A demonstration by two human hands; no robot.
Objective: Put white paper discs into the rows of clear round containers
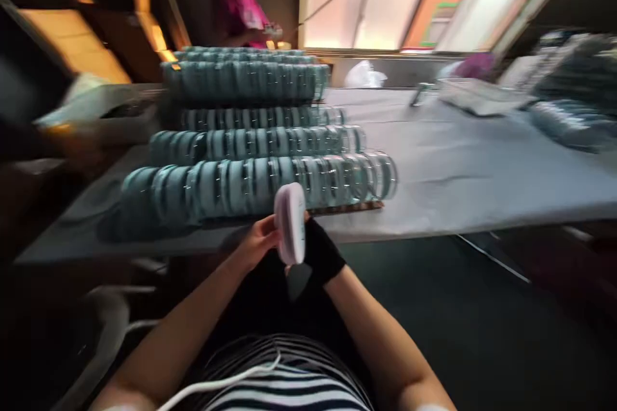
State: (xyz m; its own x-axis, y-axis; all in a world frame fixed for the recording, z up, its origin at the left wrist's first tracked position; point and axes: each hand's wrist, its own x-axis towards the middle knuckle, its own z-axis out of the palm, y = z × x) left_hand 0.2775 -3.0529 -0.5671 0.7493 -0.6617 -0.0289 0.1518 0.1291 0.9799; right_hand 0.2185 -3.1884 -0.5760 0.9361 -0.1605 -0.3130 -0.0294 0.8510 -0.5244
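Note:
In front of my lap I hold a pale pinkish-white oblong piece (291, 223) with rounded ends, stood nearly on edge; its exact kind is unclear. My left hand (260, 241) is closed on its left side, thumb and fingers against it. From the right, my right hand (322, 249), in a black glove or wrist cover, grips the same piece; most of its fingers are hidden behind it. A small grey pointed patch (297, 279) shows just under the piece. Beyond my hands lies the nearest row of grey-green curved bands with shiny clear edges (260, 185).
More rows of bands (245, 80) stand behind on the pale-covered table (434, 167). A white tray (482, 96) and a white bag (365, 74) sit farther back. A person in a pink top (245, 16) is across the table. A white cable (216, 385) crosses my lap.

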